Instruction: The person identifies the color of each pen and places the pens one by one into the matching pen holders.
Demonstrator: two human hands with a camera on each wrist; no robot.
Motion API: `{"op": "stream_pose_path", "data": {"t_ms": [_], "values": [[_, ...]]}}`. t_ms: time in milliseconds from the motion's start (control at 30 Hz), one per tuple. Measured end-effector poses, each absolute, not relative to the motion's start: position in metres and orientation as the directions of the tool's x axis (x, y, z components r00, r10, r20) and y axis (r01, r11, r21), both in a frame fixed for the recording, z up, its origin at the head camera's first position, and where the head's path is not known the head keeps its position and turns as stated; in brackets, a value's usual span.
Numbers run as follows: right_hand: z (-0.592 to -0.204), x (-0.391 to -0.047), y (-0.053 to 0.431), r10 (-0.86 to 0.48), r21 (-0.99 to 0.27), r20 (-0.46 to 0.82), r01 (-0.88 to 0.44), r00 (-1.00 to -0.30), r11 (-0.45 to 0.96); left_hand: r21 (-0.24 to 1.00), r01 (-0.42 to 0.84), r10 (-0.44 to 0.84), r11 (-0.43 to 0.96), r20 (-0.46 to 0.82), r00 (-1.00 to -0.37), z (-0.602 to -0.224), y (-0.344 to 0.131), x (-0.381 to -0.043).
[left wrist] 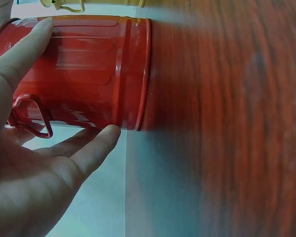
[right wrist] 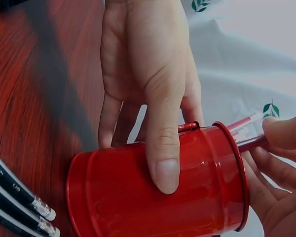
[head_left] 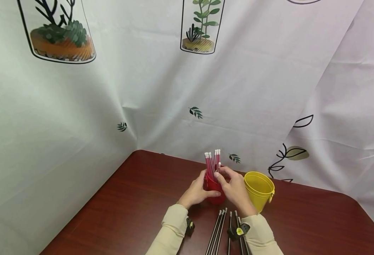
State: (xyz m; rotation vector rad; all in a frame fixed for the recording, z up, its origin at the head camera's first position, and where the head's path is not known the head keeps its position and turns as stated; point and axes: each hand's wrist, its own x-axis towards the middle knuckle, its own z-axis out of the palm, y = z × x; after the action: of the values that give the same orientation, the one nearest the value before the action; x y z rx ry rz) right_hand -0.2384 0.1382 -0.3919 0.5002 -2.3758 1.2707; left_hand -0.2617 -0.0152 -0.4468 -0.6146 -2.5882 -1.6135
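A small red metal bucket [head_left: 217, 199] stands upright on the table, with several red pencils [head_left: 208, 164] rising from it, eraser ends up. My left hand [head_left: 195, 191] grips the bucket from the left, thumb across its front and fingers round the far side, as the right wrist view shows. Above the rim, my right hand [head_left: 236, 187] pinches one red pencil [right wrist: 251, 143] between thumb and fingers; its lower part is hidden inside the bucket. The held pencil's eraser end sits lower than the others. One wire handle loop [left wrist: 32, 116] shows on the bucket's side.
Just right of the right hand is a yellow bucket [head_left: 260, 198]. Several black pencils [head_left: 218, 230] lie on the brown table [head_left: 116, 212] in front, between the forearms, eraser ends pointing away. A white patterned cloth [head_left: 161, 88] hangs behind the table.
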Motion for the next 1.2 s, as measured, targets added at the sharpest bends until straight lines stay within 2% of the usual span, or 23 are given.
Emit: {"op": "stream_pose_path", "data": {"t_ms": [433, 700, 833, 900, 1000, 1200], "values": [[-0.391, -0.235, 0.149, -0.186, -0.612, 0.598, -0.594, -0.779, 0.522, 0.861, 0.333, 0.303, 0.384, 0.223, -0.926, -0.447, -0.015, -0.261], [-0.377, -0.226, 0.18, -0.13, -0.522, 0.727, -0.665, -0.675, 0.534, 0.868, 0.33, 0.306, 0.372, 0.221, -0.926, -0.446, -0.016, -0.26], [-0.363, -0.215, 0.2, -0.073, -0.507, 0.753, -0.648, -0.654, 0.568, 0.88, 0.315, 0.305, 0.354, 0.21, -0.929, -0.444, -0.014, -0.259], [-0.362, -0.213, 0.212, -0.037, -0.516, 0.74, -0.602, -0.671, 0.609, 0.883, 0.311, 0.304, 0.352, 0.206, -0.93, -0.444, -0.014, -0.26], [-0.371, -0.218, 0.235, 0.007, -0.55, 0.678, -0.501, -0.735, 0.669, 0.88, 0.312, 0.302, 0.359, 0.207, -0.931, -0.445, -0.013, -0.261], [-0.384, -0.216, 0.259, 0.042, -0.621, 0.532, -0.356, -0.845, 0.698, 0.879, 0.296, 0.294, 0.373, 0.191, -0.936, -0.444, -0.014, -0.26]]}}
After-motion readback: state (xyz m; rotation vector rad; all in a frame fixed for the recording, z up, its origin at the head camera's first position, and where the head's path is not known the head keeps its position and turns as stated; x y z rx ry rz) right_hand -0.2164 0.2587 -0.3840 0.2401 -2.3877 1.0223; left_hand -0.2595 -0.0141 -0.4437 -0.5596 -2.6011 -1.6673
